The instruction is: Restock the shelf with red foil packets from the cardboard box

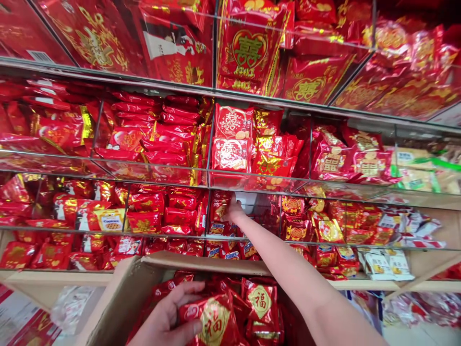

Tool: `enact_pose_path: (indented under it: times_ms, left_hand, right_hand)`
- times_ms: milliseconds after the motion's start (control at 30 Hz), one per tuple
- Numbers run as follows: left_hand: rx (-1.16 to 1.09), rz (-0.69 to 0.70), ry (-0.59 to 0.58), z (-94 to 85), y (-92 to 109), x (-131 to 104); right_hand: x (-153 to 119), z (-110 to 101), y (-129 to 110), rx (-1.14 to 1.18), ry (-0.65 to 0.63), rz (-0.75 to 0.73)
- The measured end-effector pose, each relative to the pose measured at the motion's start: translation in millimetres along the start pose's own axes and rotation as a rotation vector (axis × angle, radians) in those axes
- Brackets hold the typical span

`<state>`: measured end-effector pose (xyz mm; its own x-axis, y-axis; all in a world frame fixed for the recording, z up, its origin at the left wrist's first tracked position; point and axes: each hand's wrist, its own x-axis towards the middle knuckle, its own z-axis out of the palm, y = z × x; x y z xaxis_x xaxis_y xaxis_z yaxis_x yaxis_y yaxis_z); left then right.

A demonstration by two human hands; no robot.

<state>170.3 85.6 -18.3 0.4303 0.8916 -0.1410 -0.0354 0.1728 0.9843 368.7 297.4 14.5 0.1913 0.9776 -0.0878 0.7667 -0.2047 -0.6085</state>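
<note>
We stand before a wall of glass shelves [252,179] packed with red and gold snack packets, divided into compartments by upright glass panes. Nearest to us, at the bottom edge of the view, an open cardboard box [118,298] sits below the shelves, its flap raised toward them, and it is full of red packets. Our left hand [163,319] lies inside the box, fingers curled round a red packet [212,322] bearing a gold diamond with a character; the grip is closed on it, thumb underneath and fingers over its left end. Just beside it, to the right, another packet [260,300] with the same gold diamond stands upright in the box.

Farther off, our right arm stretches over the box's far edge to the second shelf from the bottom. Our right hand [232,211] reaches into the middle compartment there, among small red packets [219,211] stacked at that compartment's left side. Its fingers are hidden behind the hand and the packets, so we cannot tell how far the grip is open or whether it has hold of anything.

Above, the upper shelves carry larger red bags [248,53] with a gold heart.
</note>
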Motion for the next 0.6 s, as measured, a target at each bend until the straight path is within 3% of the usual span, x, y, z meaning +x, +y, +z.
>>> enact_pose_path:
  times_ms: [167, 300, 400, 467, 600]
  left_hand:
    - [0.009, 0.025, 0.112, 3.1, 30, -3]
    - [0.003, 0.047, 0.149, 7.5, 47, -1]
    - [-0.037, 0.087, 0.095, 15.0, 44, 1]
    - [-0.054, 0.116, 0.081, 22.1, 35, 3]
    - [-0.11, 0.077, -0.001, 35.5, 17, 3]
  right_hand:
    - [-34, -24, 6, 0.057, 0.13, -0.197]
    - [-112, -42, 14, 0.2, 0.126, -0.392]
    - [-176, -39, 28, 0.461, -0.073, -0.425]
    - [-206, -31, 40, 0.541, -0.16, -0.382]
    - [-227, -19, 60, 0.614, -0.137, -0.264]
